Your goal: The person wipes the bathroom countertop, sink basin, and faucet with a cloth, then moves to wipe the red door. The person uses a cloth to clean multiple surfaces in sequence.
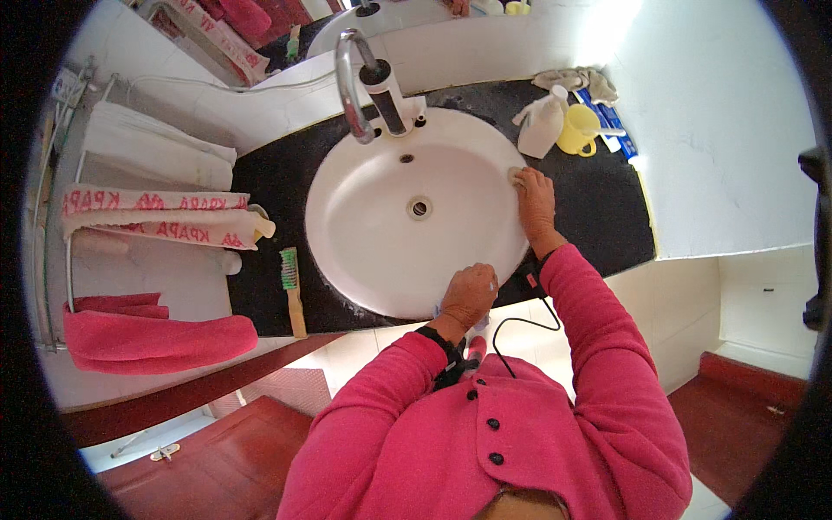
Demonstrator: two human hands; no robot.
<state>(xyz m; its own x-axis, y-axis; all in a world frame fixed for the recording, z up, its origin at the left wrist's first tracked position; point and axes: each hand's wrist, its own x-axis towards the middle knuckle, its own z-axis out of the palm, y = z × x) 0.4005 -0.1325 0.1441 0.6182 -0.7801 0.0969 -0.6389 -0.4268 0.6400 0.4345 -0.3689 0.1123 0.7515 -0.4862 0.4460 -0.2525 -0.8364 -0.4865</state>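
A white washbasin (364, 247) is set in a black countertop (591, 214), with a chrome faucet (348, 84) behind it. My right hand (537, 198) lies on the basin's right rim, its fingers pressing a small pale bar or pad (515, 175). My left hand (471, 289) is curled at the basin's front rim; a bit of pale purple cloth (482, 322) shows beneath it, and how firmly it is held is hidden. Left of the basin lies a wooden brush (292, 289) with green and white bristles. A white bottle (545, 123) and a yellow mug (578, 127) stand behind my right hand.
Towels hang on a rail at the left, among them a white towel (159, 146) and a red towel (162, 341). A grey rag (575, 79) and blue tubes (617, 127) lie by the right wall. A black cable (520, 320) hangs below the counter's front edge.
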